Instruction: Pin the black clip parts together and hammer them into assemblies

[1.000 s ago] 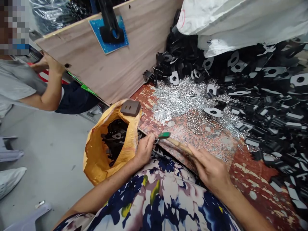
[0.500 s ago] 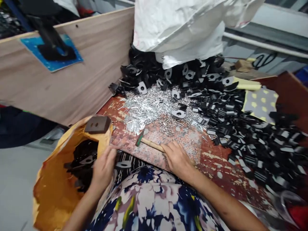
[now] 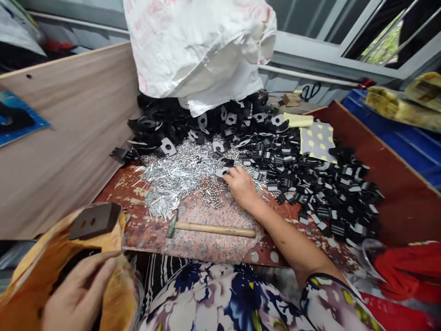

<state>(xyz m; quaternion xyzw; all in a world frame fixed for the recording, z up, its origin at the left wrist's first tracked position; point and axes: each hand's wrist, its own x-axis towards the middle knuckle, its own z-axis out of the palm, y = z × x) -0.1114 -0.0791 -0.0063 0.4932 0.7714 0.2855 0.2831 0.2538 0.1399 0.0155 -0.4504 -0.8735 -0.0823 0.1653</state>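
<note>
My right hand (image 3: 241,186) reaches over the bench, its fingertips closed on the grey edge of a black part with a holed grey face (image 3: 221,172). Nearer to me a small hammer (image 3: 215,228) with a wooden handle and green head lies flat, untouched. My left hand (image 3: 81,289) is over the mouth of an orange bag (image 3: 119,294), thumb and fingers drawn together. Something dark shows behind those fingers; whether it is held or lies in the bag is hidden. Loose shiny metal pins (image 3: 172,179) are heaped left of my right hand.
Many small black parts (image 3: 310,188) are piled to the right and back. A brown block (image 3: 96,220) rests on the bag's rim. A wooden board (image 3: 69,128) walls the left side. A white sack (image 3: 200,46) stands behind; red cloth (image 3: 406,271) lies at lower right.
My right hand has let go of the hammer, now lying crosswise, and moved forward to the black part. My left hand has moved left and down over the bag. The view has turned right.
</note>
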